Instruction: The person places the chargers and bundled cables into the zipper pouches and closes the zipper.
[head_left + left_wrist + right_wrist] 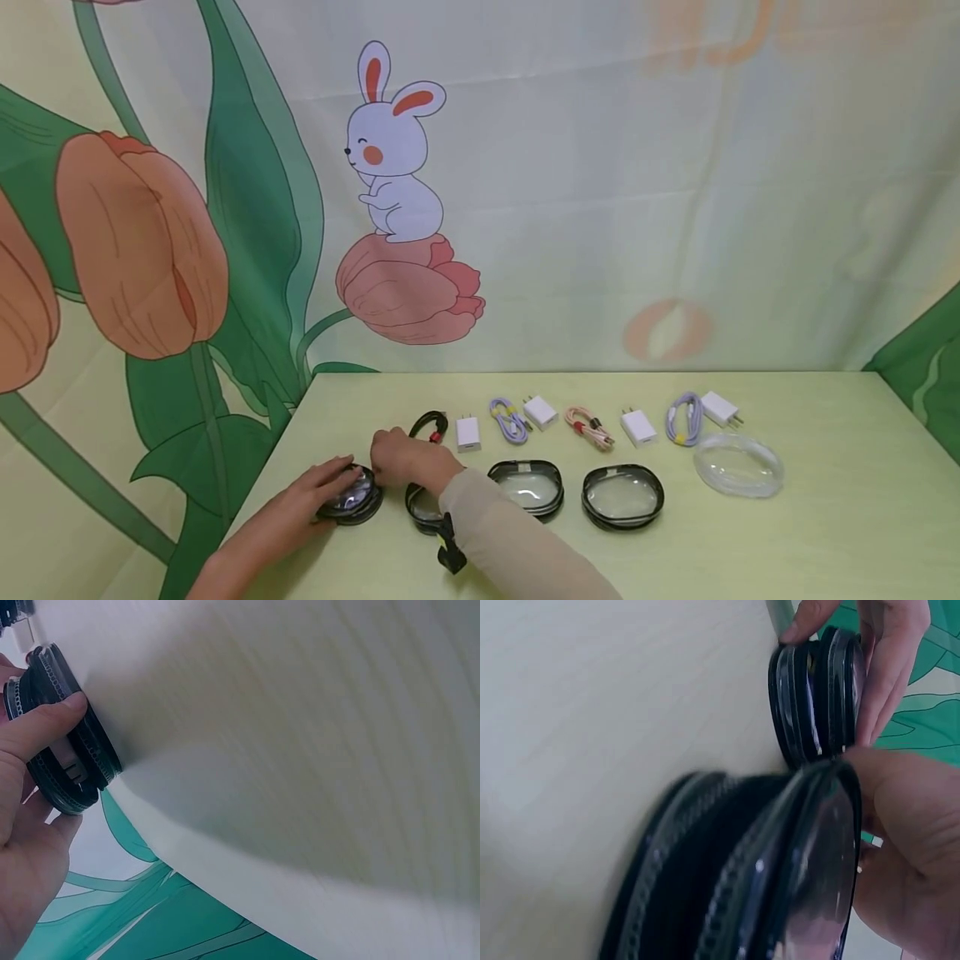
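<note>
At the table's left, my left hand (318,492) holds a small round black zip case (356,496) with clear faces. In the left wrist view the thumb lies across the case (52,682) and the fingers reach behind it. A white charger plug (73,766) shows within the case. My right hand (408,458) is at the case's right edge, fingers curled in; their tips are hidden, so the exact spot they grip cannot be made out. Beneath the right forearm lies a second black case (424,507), large and near in the right wrist view.
Two more black clear cases (527,487) (622,497) and a clear-rimmed one (738,465) lie to the right. Behind them sit white charger plugs (468,433) and bundled cables: black (431,425), purple (510,421) and pink (588,427). A printed cloth (562,208) hangs behind the table.
</note>
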Motion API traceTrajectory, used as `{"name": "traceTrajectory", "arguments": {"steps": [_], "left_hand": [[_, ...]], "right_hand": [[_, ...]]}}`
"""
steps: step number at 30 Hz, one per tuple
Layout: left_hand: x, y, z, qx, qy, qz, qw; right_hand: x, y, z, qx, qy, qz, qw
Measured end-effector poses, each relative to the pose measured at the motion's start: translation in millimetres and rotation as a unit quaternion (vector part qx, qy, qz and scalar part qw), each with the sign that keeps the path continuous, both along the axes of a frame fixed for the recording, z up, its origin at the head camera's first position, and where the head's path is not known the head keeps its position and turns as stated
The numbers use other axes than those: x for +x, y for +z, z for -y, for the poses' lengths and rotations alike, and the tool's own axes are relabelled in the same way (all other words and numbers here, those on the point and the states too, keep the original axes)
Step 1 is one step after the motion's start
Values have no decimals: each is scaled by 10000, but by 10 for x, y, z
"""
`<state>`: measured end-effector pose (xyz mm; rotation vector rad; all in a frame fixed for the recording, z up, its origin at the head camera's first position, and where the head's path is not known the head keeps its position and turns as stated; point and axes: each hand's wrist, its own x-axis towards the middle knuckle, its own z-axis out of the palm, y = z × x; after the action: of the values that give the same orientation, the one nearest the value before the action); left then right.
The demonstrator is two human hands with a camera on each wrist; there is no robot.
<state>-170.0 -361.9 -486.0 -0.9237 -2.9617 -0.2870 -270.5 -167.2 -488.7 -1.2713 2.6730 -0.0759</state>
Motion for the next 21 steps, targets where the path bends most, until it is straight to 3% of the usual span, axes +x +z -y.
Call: {"name": "traceTrajectory", "arguments": {"steps": [5, 7, 12, 15, 21], "left_hand": [[12, 21, 7, -56, -32, 84, 9999], [20, 24, 16, -60, -19, 120, 9999], [43, 9, 4, 82, 224, 414, 9989], [56, -2, -32, 26, 458, 490, 9977], [88, 8, -107, -376, 913, 320, 9946]], "right_hand": [[-7, -6, -38, 267, 517, -109, 9982], [-21, -22, -48, 255, 784, -387, 9958], [-44, -24, -103, -104, 975, -732, 9925], [-70, -27, -145, -357, 1086, -630, 9914], [-102, -20, -228, -408, 1478, -366, 9875]]}}
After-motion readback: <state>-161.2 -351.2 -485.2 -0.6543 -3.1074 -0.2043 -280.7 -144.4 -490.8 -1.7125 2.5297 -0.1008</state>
